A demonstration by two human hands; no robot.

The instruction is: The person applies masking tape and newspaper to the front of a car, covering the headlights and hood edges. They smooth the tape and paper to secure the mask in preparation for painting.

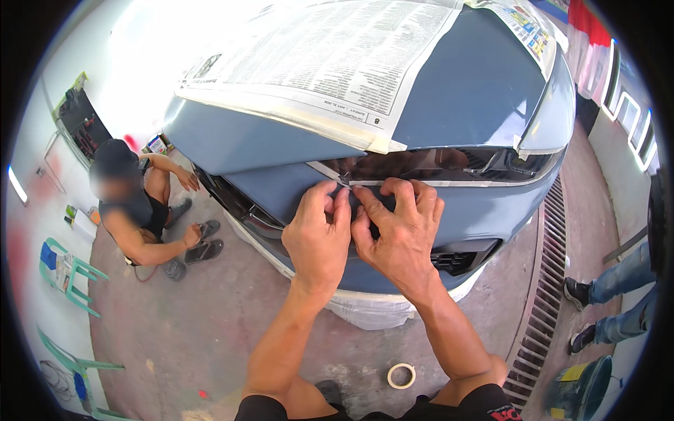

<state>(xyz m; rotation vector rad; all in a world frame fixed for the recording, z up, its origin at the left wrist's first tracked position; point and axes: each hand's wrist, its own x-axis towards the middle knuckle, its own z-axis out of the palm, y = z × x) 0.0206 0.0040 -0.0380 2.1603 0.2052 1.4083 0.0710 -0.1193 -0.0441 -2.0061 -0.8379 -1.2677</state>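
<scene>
A blue-grey car front (281, 189) stands before me, with a dark headlight (414, 165) edged by strips of pale masking tape (484, 184). At the headlight's inner lower corner, my left hand (317, 235) is closed, thumb and fingers pinched at the tape. Right beside it, my right hand (400, 228) has its thumb and index finger pinched at the same strip, the other fingers bent against the bumper. The fingertips partly hide the tape's end. Taped newspaper (316, 63) covers much of the hood above.
On the floor near my feet lies a masking tape roll (390, 377). A person (133, 203) crouches at the left; another in jeans (618, 288) stands at the right. A floor grate (540, 302), a bucket (579, 389) and green chairs (74, 277) are around.
</scene>
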